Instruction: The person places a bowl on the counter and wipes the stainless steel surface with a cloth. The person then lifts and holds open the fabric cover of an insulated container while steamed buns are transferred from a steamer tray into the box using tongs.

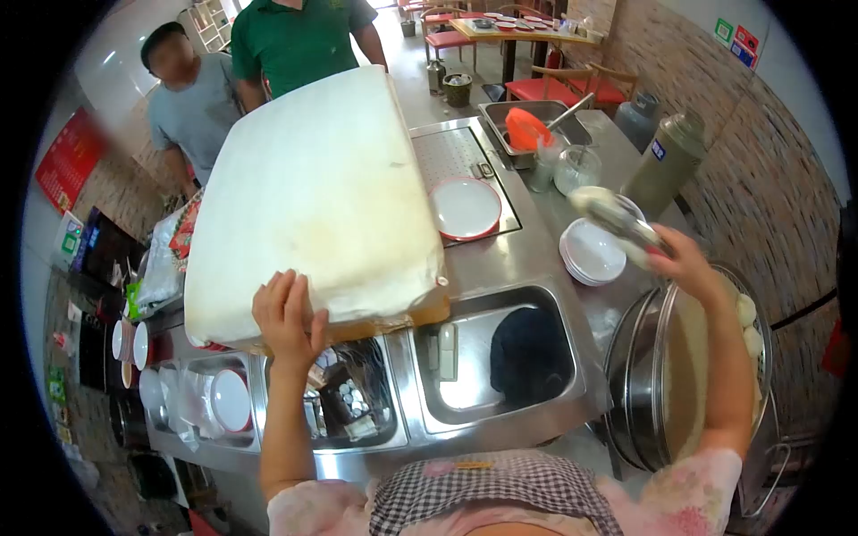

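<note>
My left hand [288, 313] lies on the front edge of a large box draped in white cloth [304, 196], its fingers stretched over the top and the thumb apart. My right hand [688, 261] is closed on metal tongs [630, 228], which point left over the counter. At the tips of the tongs is a pale, rounded lump [590, 201] that looks like a steamed bun, slightly blurred. Just below the tongs stands a stack of white bowls [592, 255]. Under my right forearm are round steamers [666, 375], with pale buns [749, 326] showing at the right.
Sunken steel trays [496, 429] line the counter front; one holds a dark cloth [532, 357]. A red-rimmed plate [465, 207], an orange scoop [527, 129], a glass jar [577, 170] and a tall flask [666, 161] stand farther back. Two people [299, 45] stand beyond the box.
</note>
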A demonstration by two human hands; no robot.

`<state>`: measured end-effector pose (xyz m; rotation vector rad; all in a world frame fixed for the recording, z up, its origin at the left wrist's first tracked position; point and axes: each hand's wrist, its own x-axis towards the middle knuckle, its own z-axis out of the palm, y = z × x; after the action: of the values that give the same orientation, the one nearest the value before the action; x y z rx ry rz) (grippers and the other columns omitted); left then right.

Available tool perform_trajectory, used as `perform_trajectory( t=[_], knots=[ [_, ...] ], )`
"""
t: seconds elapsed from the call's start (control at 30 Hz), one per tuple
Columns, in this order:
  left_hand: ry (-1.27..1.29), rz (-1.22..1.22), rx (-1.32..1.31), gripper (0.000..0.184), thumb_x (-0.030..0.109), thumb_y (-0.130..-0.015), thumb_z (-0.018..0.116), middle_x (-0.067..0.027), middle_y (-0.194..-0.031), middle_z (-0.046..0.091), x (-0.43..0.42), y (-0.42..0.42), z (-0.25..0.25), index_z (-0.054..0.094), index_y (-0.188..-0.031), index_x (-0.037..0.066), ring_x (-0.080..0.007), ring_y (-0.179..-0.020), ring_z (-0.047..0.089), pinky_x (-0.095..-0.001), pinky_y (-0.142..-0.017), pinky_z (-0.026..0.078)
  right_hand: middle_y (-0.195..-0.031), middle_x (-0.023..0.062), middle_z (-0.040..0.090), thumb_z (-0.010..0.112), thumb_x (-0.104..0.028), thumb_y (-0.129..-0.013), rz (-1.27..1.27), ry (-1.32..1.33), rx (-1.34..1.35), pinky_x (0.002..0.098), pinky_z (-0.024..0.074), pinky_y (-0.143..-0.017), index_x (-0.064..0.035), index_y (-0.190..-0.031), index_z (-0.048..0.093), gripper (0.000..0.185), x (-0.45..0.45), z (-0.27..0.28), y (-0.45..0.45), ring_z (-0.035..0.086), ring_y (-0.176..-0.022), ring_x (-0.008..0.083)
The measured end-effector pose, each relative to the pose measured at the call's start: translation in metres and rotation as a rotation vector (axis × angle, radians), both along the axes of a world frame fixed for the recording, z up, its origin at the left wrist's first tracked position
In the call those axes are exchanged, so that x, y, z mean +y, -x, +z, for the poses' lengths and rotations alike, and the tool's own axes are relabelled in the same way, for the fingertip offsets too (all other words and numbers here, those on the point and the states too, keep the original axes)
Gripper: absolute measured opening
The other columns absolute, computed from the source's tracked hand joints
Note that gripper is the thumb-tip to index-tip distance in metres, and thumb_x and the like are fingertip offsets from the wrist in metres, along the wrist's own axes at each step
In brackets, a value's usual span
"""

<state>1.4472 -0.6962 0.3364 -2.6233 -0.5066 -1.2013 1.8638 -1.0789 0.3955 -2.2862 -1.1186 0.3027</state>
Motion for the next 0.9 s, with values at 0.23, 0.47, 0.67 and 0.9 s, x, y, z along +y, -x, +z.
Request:
perform_trajectory(
  t=[0.23,0.47,0.67,0.9],
  knots=[
    [-0.182,-0.019,-0.034,0.059,0.052,-0.078,0.056,-0.0180,-0.115,0.054,0.017,-0.001,-0.017,0.054,-0.112,0.004,-0.0343,-0.104,0.052,-0.0466,-0.090,0.033,-0.105,0.0168,0.058,0.065,-0.034,-0.078,0.142,0.248,-0.344,0.0411,0.0460,-0.082,-0.0041,-0.110,0.052,0.046,0.218,-0.073,-0.006,0.057,-0.100,0.0315],
    [-0.197,-0.046,-0.086,0.055,0.054,-0.074,0.064,-0.0130,-0.113,0.057,0.022,-0.001,-0.025,0.046,-0.105,0.013,-0.0272,-0.104,0.052,-0.0418,-0.094,0.029,-0.109,0.0177,0.054,0.069,-0.039,-0.073,0.009,0.374,-0.370,0.0414,0.0467,-0.084,-0.0032,-0.116,0.047,0.060,0.290,-0.145,0.002,0.056,-0.102,0.0324],
    [-0.187,-0.049,-0.103,0.045,0.051,-0.077,0.061,-0.0139,-0.114,0.054,0.024,-0.002,-0.028,0.044,-0.096,0.014,-0.0286,-0.104,0.051,-0.0425,-0.089,0.033,-0.114,0.0199,0.051,0.072,-0.044,-0.069,0.029,0.170,-0.303,0.0434,0.0454,-0.086,-0.0005,-0.125,0.041,0.078,0.262,-0.134,0.000,0.054,-0.104,0.0362],
    [-0.241,-0.042,-0.027,0.038,0.044,-0.092,0.044,-0.0221,-0.118,0.051,0.027,0.000,-0.026,0.043,-0.084,0.007,-0.0362,-0.104,0.048,-0.0448,-0.085,0.038,-0.113,0.0227,0.050,0.073,-0.040,-0.067,-0.231,-0.029,-0.419,0.0409,0.0443,-0.086,0.0024,-0.130,0.037,0.085,0.082,-0.050,-0.014,0.053,-0.102,0.0363]
  ],
)
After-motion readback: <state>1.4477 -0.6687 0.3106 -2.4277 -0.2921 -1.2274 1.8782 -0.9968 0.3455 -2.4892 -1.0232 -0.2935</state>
